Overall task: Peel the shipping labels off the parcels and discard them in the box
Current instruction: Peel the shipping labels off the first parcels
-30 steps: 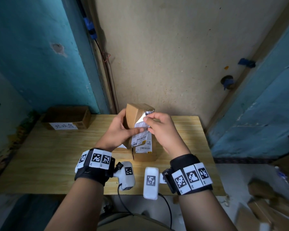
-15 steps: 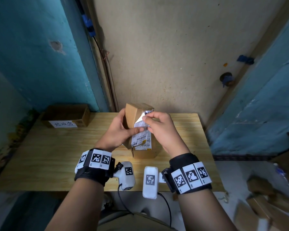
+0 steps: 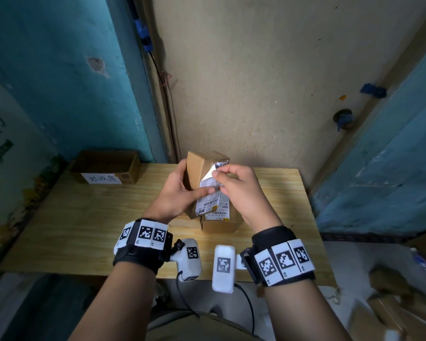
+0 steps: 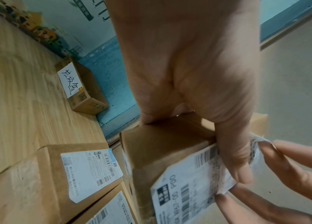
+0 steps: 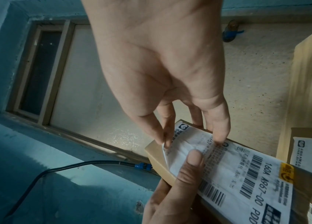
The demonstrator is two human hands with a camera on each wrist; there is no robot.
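My left hand (image 3: 176, 195) grips a brown cardboard parcel (image 3: 198, 168) held upright above the table, thumb pressed on its white shipping label (image 3: 208, 200). My right hand (image 3: 234, 183) pinches the label's upper corner, which is lifted off the cardboard. The right wrist view shows that corner (image 5: 167, 149) curled away from the parcel (image 5: 158, 160) between thumb and forefinger. In the left wrist view the label (image 4: 193, 181) lies under my thumb on the parcel (image 4: 159, 145). The open discard box (image 3: 106, 166) with a handwritten note stands at the table's far left.
More labelled parcels (image 3: 218, 221) lie stacked on the wooden table (image 3: 84, 217) under my hands, also shown as parcels (image 4: 55, 174) in the left wrist view. Walls close off the back. Loose cardboard boxes (image 3: 391, 306) lie on the floor at the right.
The right hand has pulled the label's top corner a little further off the parcel. The left hand keeps the same hold.
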